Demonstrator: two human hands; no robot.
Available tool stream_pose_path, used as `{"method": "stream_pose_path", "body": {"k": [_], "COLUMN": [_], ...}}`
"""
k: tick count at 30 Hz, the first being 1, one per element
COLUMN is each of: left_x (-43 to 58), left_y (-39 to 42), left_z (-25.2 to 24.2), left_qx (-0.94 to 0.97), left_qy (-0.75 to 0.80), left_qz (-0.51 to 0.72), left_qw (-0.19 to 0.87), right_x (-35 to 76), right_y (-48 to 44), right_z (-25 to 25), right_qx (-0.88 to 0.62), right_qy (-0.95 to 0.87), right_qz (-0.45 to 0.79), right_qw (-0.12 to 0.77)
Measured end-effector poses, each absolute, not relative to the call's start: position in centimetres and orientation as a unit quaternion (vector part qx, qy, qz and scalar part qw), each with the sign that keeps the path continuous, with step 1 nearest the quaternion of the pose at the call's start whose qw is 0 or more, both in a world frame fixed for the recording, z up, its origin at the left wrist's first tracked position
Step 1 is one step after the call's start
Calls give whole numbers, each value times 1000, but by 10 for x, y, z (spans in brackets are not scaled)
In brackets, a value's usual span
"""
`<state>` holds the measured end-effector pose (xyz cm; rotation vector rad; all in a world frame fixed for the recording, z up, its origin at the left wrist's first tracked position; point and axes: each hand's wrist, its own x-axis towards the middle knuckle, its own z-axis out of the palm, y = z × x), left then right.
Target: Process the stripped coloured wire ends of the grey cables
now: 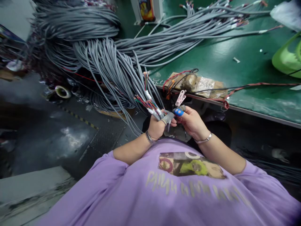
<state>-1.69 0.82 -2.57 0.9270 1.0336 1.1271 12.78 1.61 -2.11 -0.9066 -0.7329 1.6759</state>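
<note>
My left hand (pixel 158 126) is closed around the ends of several grey cables (pixel 154 113), its thumb in a grey finger cover. Fanned-out coloured wires (pixel 146 101) and white sleeves stick out of these cable ends above the hand. My right hand (pixel 193 123) meets it at the fingertips in a pinch, with a blue cover on the thumb; what lies between those fingers is too small to make out. Just above the right fingertips is a pale pink clothes peg (pixel 180 98), by the table edge.
A thick heap of grey cables (pixel 98 56) hangs over the left side of the green table (pixel 254 69). At the table edge lies a taped wooden block (pixel 199 83) with red and black wires. A green basket (pixel 288 56) stands right. Tape roll (pixel 63 91) lies lower left.
</note>
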Motion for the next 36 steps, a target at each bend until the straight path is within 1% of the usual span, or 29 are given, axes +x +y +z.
{"method": "stream_pose_path", "body": {"k": [3,8,11,13,17,19,25,32,36], "left_x": [-17,-15,-13,-12,-12,-12,-9,-9,-10], "left_y": [8,7,9,10,13,14,15,17,17], "left_z": [-21,-12,-7,-4,2,4,4,-4,-5], "left_qx": [394,401,400,393,378,377,377,383,387], "left_qy": [440,416,413,416,425,435,453,462,460], "left_qz": [499,497,490,489,480,470,461,442,443], "left_qw": [634,647,655,659,668,669,664,666,666], "right_x": [136,150,148,142,130,125,117,114,115], "right_y": [19,38,48,52,54,56,62,63,63], "right_z": [-25,-26,-20,-18,-23,-26,-18,-14,-15], "right_qx": [-358,-345,-349,-342,-382,-391,-348,-324,-320], "right_qy": [-296,-221,-246,-285,-335,-337,-248,-198,-202], "right_qz": [721,779,777,753,623,596,704,721,732], "right_qw": [514,474,462,484,595,615,567,579,568]}}
